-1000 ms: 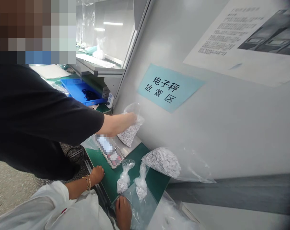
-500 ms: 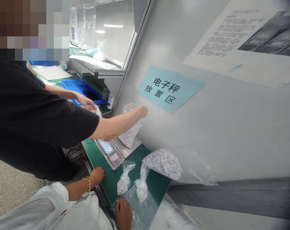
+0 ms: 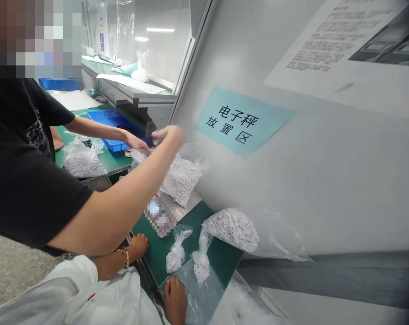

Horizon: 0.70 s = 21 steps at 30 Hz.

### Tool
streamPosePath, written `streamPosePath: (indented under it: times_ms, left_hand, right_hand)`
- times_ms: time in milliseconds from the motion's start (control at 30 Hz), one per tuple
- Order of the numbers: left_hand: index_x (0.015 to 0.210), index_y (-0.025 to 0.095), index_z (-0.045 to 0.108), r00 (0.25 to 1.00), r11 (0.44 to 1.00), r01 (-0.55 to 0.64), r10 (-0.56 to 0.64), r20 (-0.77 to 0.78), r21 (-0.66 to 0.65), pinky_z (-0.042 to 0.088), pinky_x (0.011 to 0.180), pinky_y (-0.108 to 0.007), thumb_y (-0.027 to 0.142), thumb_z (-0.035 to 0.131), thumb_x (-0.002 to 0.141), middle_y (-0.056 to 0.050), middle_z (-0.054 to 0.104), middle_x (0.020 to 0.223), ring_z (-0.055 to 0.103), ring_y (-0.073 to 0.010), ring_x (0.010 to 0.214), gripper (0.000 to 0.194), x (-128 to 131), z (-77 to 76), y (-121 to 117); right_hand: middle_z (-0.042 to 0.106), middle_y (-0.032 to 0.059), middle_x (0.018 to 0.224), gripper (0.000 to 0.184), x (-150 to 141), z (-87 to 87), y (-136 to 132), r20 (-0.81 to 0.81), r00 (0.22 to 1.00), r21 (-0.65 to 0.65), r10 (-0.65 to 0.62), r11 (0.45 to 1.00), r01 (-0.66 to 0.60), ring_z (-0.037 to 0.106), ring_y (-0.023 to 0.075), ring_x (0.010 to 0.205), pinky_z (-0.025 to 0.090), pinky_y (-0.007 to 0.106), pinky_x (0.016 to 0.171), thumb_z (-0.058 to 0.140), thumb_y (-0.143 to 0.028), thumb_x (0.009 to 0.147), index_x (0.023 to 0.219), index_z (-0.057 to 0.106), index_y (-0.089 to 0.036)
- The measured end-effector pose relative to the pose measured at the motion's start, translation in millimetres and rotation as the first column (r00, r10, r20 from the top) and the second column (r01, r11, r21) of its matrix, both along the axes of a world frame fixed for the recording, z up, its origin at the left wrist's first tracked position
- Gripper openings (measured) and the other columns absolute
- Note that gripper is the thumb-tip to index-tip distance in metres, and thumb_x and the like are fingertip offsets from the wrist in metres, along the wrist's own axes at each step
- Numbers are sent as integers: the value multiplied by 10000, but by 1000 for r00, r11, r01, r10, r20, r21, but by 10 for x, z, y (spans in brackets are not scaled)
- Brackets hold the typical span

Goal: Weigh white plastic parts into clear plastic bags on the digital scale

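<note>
My left hand (image 3: 139,247), with a bracelet at the wrist, rests at the near edge of the green table (image 3: 153,266), its fingers curled in. Lower down, my right hand (image 3: 176,299) lies closed at the same edge, touching or close beside a flat clear plastic bag (image 3: 204,302); nothing shows in its fingers. In front of my hands sit a small knotted bag of white pieces (image 3: 175,258) and a second knotted bag (image 3: 201,266). Behind them a larger clear bag of white pieces (image 3: 233,230) leans toward the wall.
A co-worker's arm (image 3: 116,212) reaches across to an open bag of white pieces (image 3: 184,180) on a scale (image 3: 160,219), whose display is blurred. Another filled bag (image 3: 84,160) and a blue tray (image 3: 112,122) lie farther left. A blue label (image 3: 241,122) is on the wall.
The co-worker has shifted, and the near hand has moved left and up from the bag on the scale. A filled bag at the left has come into view. My hands have stayed put.
</note>
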<state>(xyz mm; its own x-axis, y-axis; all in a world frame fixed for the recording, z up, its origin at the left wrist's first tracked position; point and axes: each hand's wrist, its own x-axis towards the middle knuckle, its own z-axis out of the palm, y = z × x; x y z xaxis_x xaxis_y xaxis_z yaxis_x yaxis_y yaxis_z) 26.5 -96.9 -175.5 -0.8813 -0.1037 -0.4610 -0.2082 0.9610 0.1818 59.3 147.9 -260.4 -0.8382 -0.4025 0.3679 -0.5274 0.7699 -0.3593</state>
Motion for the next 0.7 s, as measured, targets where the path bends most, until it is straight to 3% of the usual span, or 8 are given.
streamPosePath:
  times_ms: [267,500,700]
  left_hand:
    - [1080,131,639,999,999,-38,38,-27,15,452,800,-332,300,398,927,-91,612,1053,574,-287,1043,331,23,-22,-27]
    - [1063,104,646,999,1000,-12,12,-52,-10,465,783,-343,283,383,927,-113,627,1051,589,-264,1029,346,36,6,-32]
    - [957,13,605,999,999,42,-43,-24,-27,406,655,-383,386,60,922,-137,636,1057,583,-262,962,661,-19,-11,-44]
  right_hand:
    - [545,-10,659,207,-7,23,15,53,999,-4,0,1000,1,556,220,610,330,306,575,400,-288,904,711,467,-258]
    - [546,-1,673,222,2,38,17,74,997,6,-1,1000,0,552,228,627,311,315,586,378,-305,919,715,450,-256]
    - [543,-1,696,207,13,24,23,83,996,23,14,1000,-16,548,229,652,317,315,610,386,-290,919,723,438,-252]
